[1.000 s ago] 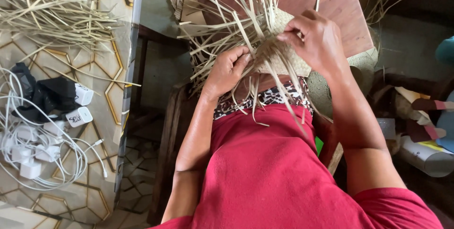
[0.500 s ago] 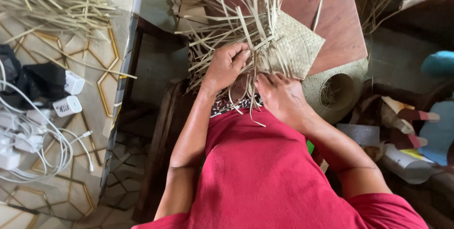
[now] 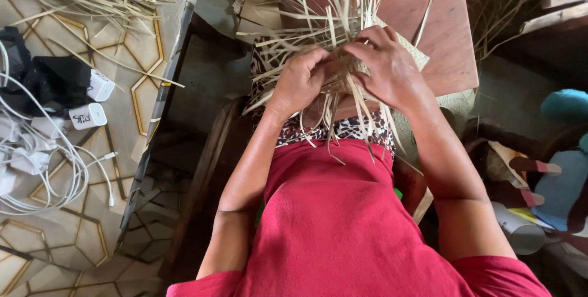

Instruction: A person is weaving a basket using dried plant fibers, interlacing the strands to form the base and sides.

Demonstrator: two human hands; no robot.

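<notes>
Just above our red shirt [image 3: 343, 223], both hands are buried in the half-woven straw piece [image 3: 334, 58]. Our left hand [image 3: 300, 82] has its fingers curled tight around a bunch of loose strips on the near-left side of the weave, and our right hand [image 3: 386, 67] pinches strips on top of it, almost touching the left. The weave sits over the reddish wooden board [image 3: 441, 33]. Far left of the weave, white chargers and cables [image 3: 55, 144] lie on the patterned table [image 3: 73, 236].
</notes>
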